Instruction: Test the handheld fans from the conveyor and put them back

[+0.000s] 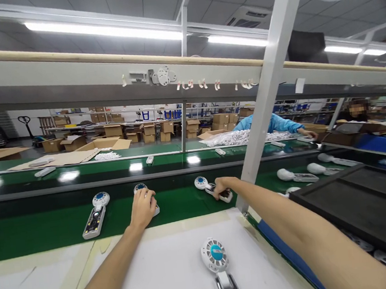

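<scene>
I am seeing my left hand (143,208) curling loosely over a small white plastic fan (145,196) with a round blue-centred head, lying on the glossy green belt (50,226). My right hand (221,187) is closing its fingers around the handle of a second fan (208,187), its round head just left of the knuckles.

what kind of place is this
Most likely a factory assembly line for handheld fans: a green conveyor belt carries half-built fan units, the left hand and right hand each rest on one, and cartons stand behind.
</scene>
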The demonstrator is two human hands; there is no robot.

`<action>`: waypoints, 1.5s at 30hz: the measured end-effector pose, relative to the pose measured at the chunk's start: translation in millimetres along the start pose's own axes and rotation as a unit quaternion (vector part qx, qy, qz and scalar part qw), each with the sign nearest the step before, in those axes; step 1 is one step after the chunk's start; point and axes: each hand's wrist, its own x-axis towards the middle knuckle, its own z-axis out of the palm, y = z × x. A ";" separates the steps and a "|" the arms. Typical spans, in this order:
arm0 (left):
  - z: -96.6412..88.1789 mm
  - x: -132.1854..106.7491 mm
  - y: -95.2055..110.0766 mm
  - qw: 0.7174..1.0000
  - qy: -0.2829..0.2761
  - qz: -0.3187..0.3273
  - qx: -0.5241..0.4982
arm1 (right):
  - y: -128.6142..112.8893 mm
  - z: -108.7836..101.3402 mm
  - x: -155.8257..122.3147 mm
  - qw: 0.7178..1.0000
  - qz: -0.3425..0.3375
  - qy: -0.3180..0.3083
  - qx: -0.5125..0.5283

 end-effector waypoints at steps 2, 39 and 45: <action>-0.1 -0.3 -1.0 1.000 0.012 -0.003 -0.001 | -6.2 6.4 -5.7 0.994 0.046 -0.095 0.015; -8.3 -11.3 61.5 0.955 -0.178 -0.044 -0.235 | -12.3 141.1 -104.4 0.823 -0.025 -0.340 0.455; -9.0 -12.5 56.8 0.934 -0.212 -0.066 -0.280 | -11.8 140.6 -103.3 0.821 -0.011 -0.361 0.442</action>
